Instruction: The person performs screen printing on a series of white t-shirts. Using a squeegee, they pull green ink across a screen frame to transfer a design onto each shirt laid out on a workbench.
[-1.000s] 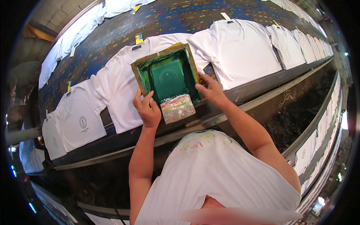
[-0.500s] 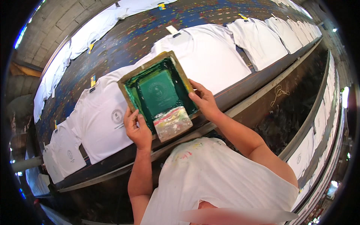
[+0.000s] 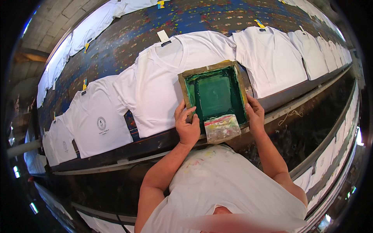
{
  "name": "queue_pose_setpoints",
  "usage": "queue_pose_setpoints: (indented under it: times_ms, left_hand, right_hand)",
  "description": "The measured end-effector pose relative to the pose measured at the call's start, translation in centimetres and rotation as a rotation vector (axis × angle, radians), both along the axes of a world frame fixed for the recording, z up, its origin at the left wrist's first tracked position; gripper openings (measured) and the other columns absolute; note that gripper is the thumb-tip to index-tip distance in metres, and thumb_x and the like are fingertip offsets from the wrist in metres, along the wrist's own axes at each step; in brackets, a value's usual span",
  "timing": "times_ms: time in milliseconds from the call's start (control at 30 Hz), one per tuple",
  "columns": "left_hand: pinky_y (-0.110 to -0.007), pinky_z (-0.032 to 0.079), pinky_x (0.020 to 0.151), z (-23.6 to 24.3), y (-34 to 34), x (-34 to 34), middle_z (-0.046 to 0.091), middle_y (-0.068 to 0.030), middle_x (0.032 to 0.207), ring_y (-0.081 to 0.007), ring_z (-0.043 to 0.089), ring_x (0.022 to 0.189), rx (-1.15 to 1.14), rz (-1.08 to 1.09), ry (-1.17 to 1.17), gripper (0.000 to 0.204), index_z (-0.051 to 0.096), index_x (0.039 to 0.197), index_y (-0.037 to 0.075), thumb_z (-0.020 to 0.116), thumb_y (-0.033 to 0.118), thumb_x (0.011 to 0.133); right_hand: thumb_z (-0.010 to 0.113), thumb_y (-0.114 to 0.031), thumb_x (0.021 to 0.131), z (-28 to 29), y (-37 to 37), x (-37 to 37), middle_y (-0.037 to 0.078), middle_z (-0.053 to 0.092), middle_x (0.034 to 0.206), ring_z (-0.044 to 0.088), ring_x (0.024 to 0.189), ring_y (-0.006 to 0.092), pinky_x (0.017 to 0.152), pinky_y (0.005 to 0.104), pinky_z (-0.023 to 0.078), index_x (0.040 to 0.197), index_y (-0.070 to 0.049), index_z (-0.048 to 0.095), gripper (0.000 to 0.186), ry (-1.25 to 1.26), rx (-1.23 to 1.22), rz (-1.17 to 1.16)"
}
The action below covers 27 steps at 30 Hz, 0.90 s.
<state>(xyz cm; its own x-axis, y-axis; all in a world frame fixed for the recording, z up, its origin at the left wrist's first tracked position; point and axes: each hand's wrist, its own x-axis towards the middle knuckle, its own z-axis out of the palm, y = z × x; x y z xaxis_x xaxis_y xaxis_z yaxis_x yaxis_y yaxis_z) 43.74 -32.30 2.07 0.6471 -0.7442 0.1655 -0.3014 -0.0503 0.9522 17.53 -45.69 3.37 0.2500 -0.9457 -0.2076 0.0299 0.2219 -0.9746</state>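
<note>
I hold a square wooden screen frame (image 3: 182, 79), its inside coated in green ink, between both hands. My left hand (image 3: 187, 126) grips its left side with fingers curled round it; my right hand (image 3: 255, 114) grips the right side. A paint-smeared squeegee block (image 3: 222, 132) lies across the frame's lower edge. Behind the frame, a plain white V-neck T-shirt (image 3: 155, 93) is spread on the speckled board, partly covered by the frame. To its left lies a white T-shirt (image 3: 99, 110) with a dark printed emblem; to its right, a plain one (image 3: 274, 62).
The long sloped board (image 3: 206, 17) bears more white shirts along both edges, with small tags at the collars. A ledge (image 3: 97, 167) runs along its near side, with a loose cord (image 3: 291, 115) at the right. Further rows of shirts (image 3: 324, 163) stand at right.
The frame and both hands have moved rightward across the view, and the frame sits less tilted. A plain shirt now shows to the frame's left, with the printed ones farther left.
</note>
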Motion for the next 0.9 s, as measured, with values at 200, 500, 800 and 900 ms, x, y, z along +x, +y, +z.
queue_pose_setpoints:
  times_ms: [200, 500, 800, 900]
  left_hand:
    - [-0.043, 0.053, 0.117, -1.1, -2.1, 1.1, 0.062, -0.025, 0.16, -0.0376, 0.064, 0.145, -0.052, 0.099, -0.026, 0.031, 0.081, 0.112, 0.001, 0.075, -0.014, 0.086]
    - [-0.039, 0.056, 0.116, -2.6, -3.2, 2.4, 0.059, -0.0241, 0.163, -0.0337, 0.063, 0.147, -0.062, 0.144, 0.021, 0.028, 0.08, 0.111, -0.001, 0.075, -0.017, 0.088]
    - [-0.033, 0.061, 0.106, -3.4, -3.5, 2.7, 0.054, -0.0242, 0.168, -0.0282, 0.066, 0.143, -0.076, 0.147, 0.169, 0.026, 0.078, 0.113, -0.004, 0.074, -0.018, 0.092]
    - [-0.031, 0.063, 0.099, -3.4, -3.5, 2.9, 0.054, -0.0245, 0.168, -0.0263, 0.069, 0.138, -0.054, 0.156, 0.162, 0.024, 0.078, 0.112, -0.006, 0.074, -0.018, 0.092]
  right_hand:
    - [0.07, -0.007, 0.111, -1.8, -3.0, 1.2, 0.009, 0.065, 0.149, 0.063, 0.135, 0.0189, 0.118, 0.034, 0.047, 0.161, 0.004, 0.057, 0.053, -0.025, -0.155, 0.107]
    - [0.076, -0.006, 0.105, -3.3, -5.5, 3.3, 0.017, 0.06, 0.156, 0.058, 0.144, 0.0263, 0.126, 0.0393, 0.042, 0.162, 0.005, 0.053, 0.062, 0.078, -0.306, 0.221]
    - [0.08, -0.01, 0.102, -3.3, -5.9, 3.4, 0.022, 0.058, 0.156, 0.056, 0.145, 0.0326, 0.127, 0.0417, 0.04, 0.163, 0.004, 0.053, 0.068, 0.225, -0.401, 0.238]
    - [0.077, -0.009, 0.103, -3.1, -5.8, 3.4, 0.018, 0.06, 0.157, 0.056, 0.147, 0.0278, 0.128, 0.0404, 0.038, 0.161, 0.006, 0.054, 0.064, 0.259, -0.388, 0.241]
